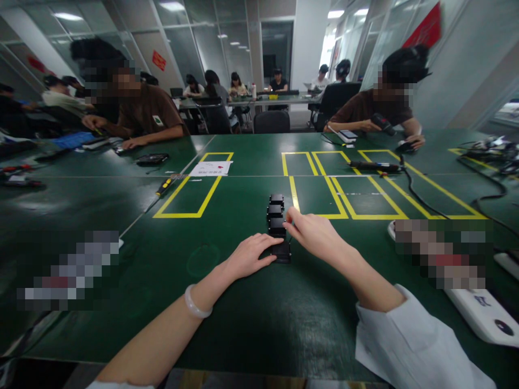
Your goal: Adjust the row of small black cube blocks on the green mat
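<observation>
Several small black box-shaped parts stand in a row on the green table in front of me. My left hand [253, 254] reaches in from the left, its thumb and forefinger set around the nearest black box [281, 250]. My right hand [314, 229] comes from the right with thumb and fingers pinched together. Its fingertips are at the right side of the second black box [277, 225]; whatever they pinch is hidden. Beyond it are a third black box [275, 210] and the farthest black box [277, 199], which no hand touches.
Yellow tape [178, 216] marks rectangles on the table [243, 335]. A yellow-black screwdriver [164, 187] and paper sheet [211, 168] lie ahead left. A black corded tool [375, 166] lies ahead right. Partly blurred white power strips [482, 310] flank me. Two co-workers sit opposite.
</observation>
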A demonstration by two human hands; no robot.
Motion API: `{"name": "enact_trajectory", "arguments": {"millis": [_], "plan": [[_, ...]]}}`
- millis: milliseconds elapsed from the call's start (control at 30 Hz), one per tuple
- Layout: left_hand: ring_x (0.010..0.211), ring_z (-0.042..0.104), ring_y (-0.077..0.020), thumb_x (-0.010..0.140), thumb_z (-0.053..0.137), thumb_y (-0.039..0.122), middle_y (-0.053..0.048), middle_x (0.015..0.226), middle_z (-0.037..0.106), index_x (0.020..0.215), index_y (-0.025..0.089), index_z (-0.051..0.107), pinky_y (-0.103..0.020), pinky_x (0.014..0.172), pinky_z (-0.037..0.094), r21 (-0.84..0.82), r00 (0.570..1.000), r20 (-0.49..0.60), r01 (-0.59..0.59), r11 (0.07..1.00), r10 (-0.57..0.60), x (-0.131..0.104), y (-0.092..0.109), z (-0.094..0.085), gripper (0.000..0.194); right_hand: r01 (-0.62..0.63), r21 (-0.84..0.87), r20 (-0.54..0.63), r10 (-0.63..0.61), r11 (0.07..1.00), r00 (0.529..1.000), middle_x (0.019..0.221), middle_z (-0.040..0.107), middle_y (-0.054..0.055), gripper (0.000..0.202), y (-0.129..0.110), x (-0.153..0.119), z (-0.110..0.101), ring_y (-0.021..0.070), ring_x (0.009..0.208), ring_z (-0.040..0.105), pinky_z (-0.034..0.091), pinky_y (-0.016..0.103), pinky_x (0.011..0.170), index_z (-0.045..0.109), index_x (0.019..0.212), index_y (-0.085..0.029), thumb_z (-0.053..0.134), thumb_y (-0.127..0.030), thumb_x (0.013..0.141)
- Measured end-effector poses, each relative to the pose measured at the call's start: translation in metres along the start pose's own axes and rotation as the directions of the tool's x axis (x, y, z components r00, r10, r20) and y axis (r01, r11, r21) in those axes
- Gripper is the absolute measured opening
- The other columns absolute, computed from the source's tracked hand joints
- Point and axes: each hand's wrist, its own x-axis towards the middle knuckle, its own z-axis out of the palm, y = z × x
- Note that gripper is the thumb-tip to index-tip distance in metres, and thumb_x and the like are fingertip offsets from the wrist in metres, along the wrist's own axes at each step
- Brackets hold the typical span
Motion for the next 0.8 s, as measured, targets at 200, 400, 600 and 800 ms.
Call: {"name": "enact_trajectory", "arguments": {"millis": [200,400,600,800], "plan": [[0.105,0.055,-0.0208,0.092,0.053,0.031,-0.005,0.120,0.058,0.133,0.027,0.045,-0.036,0.092,0.044,-0.006,1.000,-0.006,-0.003,1.000,0.002,-0.0006,0.0000,-0.0006,0.043,-0.017,-0.032,0.022,0.018,0.999,1.000,0.077,0.067,0.003,0.022,-0.0009,0.0004,-0.0021,0.0157,0.064,0.060,0.020,0.025,0.051,0.048,0.105,-0.020,0.031,-0.029,0.095],[0.106,0.055,-0.0209,0.091,0.054,0.030,-0.004,0.121,0.058,0.133,0.027,0.045,-0.036,0.092,0.044,-0.001,1.000,0.000,-0.001,1.000,0.001,-0.0008,-0.0002,-0.0015,0.042,-0.019,-0.027,0.013,0.019,0.999,1.000,0.076,0.067,0.003,0.020,-0.0021,0.0000,-0.0035,0.0153,0.063,0.060,0.021,0.025,0.051,0.048,0.104,-0.020,0.031,-0.029,0.095],[0.106,0.055,-0.0212,0.092,0.053,0.031,-0.005,0.121,0.058,0.133,0.027,0.045,-0.036,0.093,0.044,0.010,1.000,-0.004,-0.009,1.000,0.009,-0.0003,-0.0006,-0.0005,0.042,-0.002,0.012,0.018,0.002,1.000,1.000,0.076,0.067,0.002,0.022,-0.0019,0.0002,-0.0031,0.0165,0.068,0.062,0.023,0.025,0.052,0.047,0.099,-0.021,0.035,-0.038,0.096],[0.106,0.055,-0.0210,0.091,0.054,0.031,-0.004,0.122,0.058,0.133,0.027,0.045,-0.036,0.093,0.043,0.005,1.000,-0.006,-0.007,1.000,0.007,-0.0007,-0.0006,-0.0007,0.042,-0.002,0.010,0.021,0.002,1.000,1.000,0.075,0.066,0.002,0.021,-0.0015,0.0009,-0.0025,0.0160,0.067,0.062,0.023,0.025,0.052,0.047,0.099,-0.021,0.035,-0.038,0.096]]}}
